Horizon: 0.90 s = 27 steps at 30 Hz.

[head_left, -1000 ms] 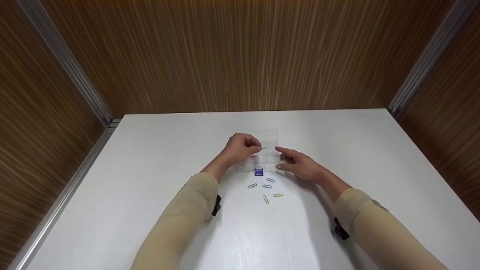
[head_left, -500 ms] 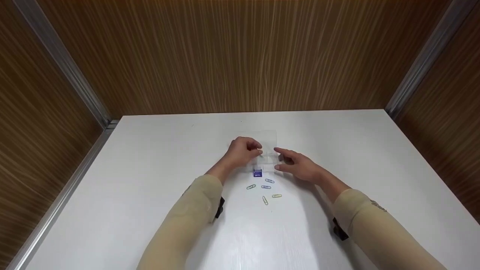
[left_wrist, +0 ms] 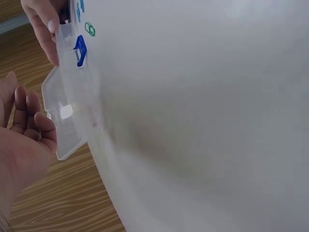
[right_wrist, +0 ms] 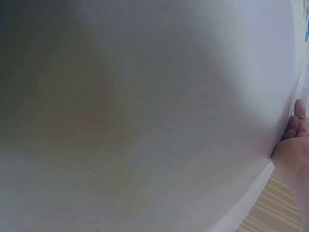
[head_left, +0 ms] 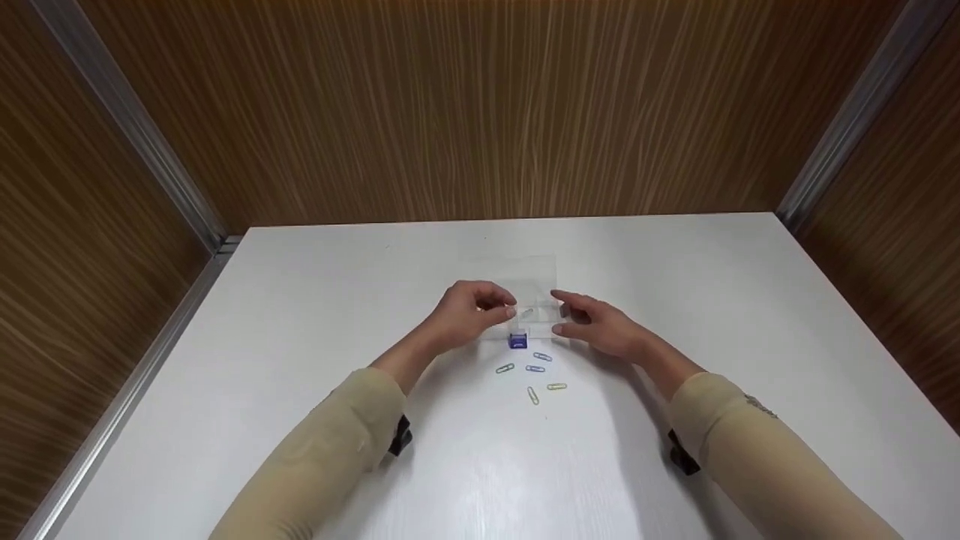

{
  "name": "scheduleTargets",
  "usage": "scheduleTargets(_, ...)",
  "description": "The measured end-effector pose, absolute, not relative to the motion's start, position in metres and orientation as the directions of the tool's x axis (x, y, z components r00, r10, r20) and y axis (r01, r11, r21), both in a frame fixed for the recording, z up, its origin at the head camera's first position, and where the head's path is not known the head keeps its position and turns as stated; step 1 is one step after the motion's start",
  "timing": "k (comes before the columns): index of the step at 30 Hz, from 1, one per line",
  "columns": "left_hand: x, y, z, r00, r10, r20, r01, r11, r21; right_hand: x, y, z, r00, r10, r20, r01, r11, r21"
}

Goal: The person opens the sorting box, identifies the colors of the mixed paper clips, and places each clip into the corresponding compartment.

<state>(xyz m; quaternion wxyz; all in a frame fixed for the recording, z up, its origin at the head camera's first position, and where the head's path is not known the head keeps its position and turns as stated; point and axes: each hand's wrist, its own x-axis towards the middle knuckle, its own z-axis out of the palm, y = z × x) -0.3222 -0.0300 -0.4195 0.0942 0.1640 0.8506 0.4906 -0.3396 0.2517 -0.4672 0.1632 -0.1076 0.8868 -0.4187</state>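
Paperclips [head_left: 535, 369], slim rounded loops, lie near a clear plastic box [head_left: 538, 331]

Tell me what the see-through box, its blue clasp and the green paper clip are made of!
The box looks like smooth, clear plastic: you can see through it. The blue clasp seems smooth plastic too, evenly coloured. The green paper clip is probably coated metal: thin, coloured wire loops, though plastic is possible.

A wood-grain panel [head_left: 480, 112] stood along the far edge of my white worktop [head_left: 187, 375]; I saw matching side panels [head_left: 67, 247] beyond its left and right edges, and grey metal strips [head_left: 136, 124] rising by both far corners.
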Motion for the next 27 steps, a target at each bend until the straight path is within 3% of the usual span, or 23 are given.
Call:
scheduleTargets(12, -0.299, -0.059, -0.447, -0.864, 0.5, -0.06, 0.186, 0.427, 0.885, -0.341, 0.252, -0.466, -0.923, -0.343, -0.175, -0.079, 0.613, -0.786)
scheduleTargets(27, -0.303, -0.053, -0.459, -0.823, 0.558, -0.106, 0.21, 0.472, 0.856, -0.341, 0.252, -0.466, -0.919, -0.354, -0.173, -0.091, 0.618, -0.781)
